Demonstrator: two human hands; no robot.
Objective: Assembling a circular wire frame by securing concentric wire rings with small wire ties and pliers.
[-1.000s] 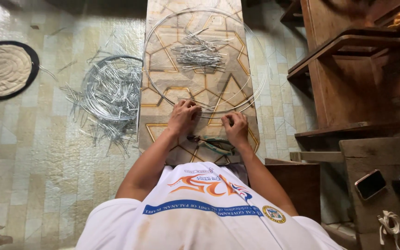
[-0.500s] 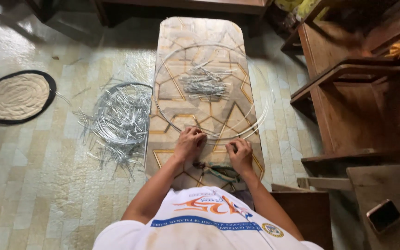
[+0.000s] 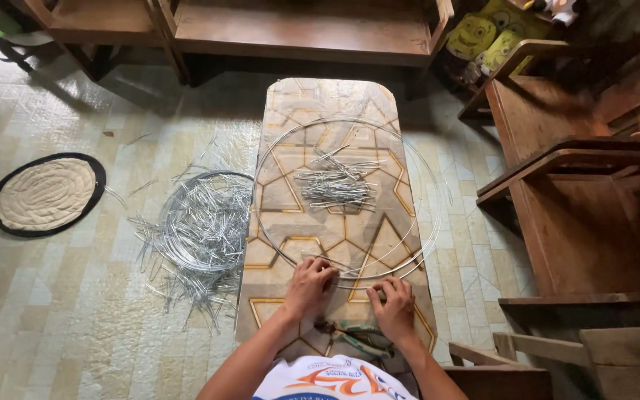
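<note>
Wire pile (image 3: 201, 233) crowds left; pliers (image 3: 353, 337) lie below hands.

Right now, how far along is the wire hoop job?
Done: one large wire hoop lies formed on the patterned board. In hand: left hand and right hand press on the hoop's near edge, pliers lying beside them. Left: cut wire pieces inside the hoop and a floor pile sit unused.

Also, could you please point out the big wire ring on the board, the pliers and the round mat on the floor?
wire ring (image 3: 272, 148), head view, on its upper left arc.
pliers (image 3: 353, 337), head view, on the handles between the forearms.
round mat (image 3: 44, 194), head view, on its pale quilted middle.
</note>
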